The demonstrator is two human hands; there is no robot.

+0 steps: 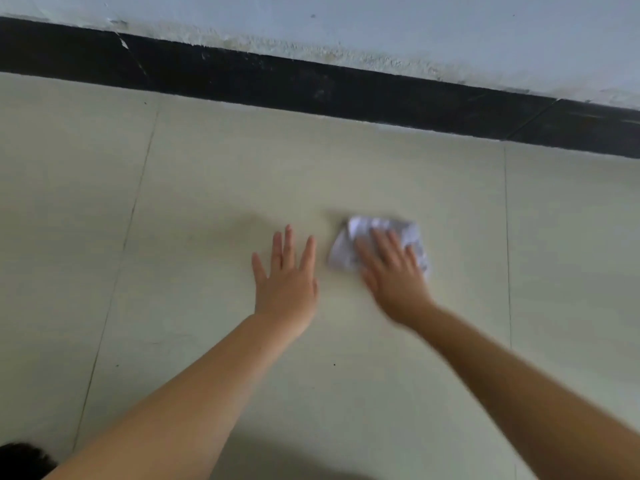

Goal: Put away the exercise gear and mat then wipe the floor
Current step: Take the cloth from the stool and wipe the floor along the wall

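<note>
A crumpled white cloth [408, 233] lies on the pale tiled floor [242, 168], a little right of centre. My right hand [391, 271] presses flat on top of the cloth, fingers spread over it, and both look blurred. My left hand [285, 275] rests palm down on the bare floor just left of the cloth, fingers apart, holding nothing. No exercise gear or mat is in view.
A black skirting band [311, 88] runs along the foot of the white wall [381, 29] at the far side. Thin tile joints cross the floor left and right of my hands. A dark object [20, 460] pokes in at the bottom left corner.
</note>
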